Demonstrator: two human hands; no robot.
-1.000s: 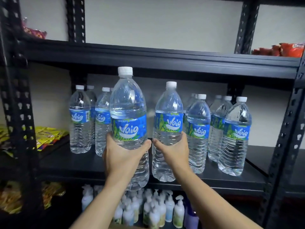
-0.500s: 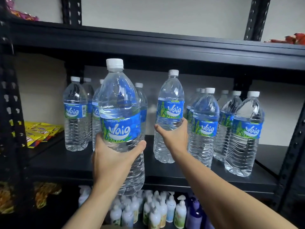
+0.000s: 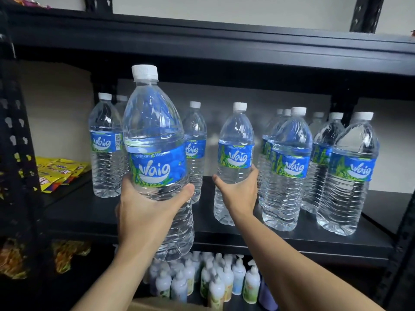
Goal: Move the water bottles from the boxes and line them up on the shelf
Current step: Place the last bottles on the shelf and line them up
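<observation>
- Since the earlier frames, the right hand (image 3: 239, 195) has brought the second bottle (image 3: 235, 140) down and deeper onto the shelf (image 3: 89, 212), so its cap is now nearly level with its neighbours'. The near bottle (image 3: 157, 135) is still held up in front of the shelf edge.
- The left hand (image 3: 146, 212) wraps the near bottle just under its blue label, thumb across the front.
- The right hand curls round the second bottle below its label.
- The second bottle is upright, and whether its base touches the shelf cannot be told.
- The standing bottles (image 3: 289, 167) cluster just right of the right hand, with a few more behind the near bottle.
- Pump bottles (image 3: 215, 281) fill the tier below.
</observation>
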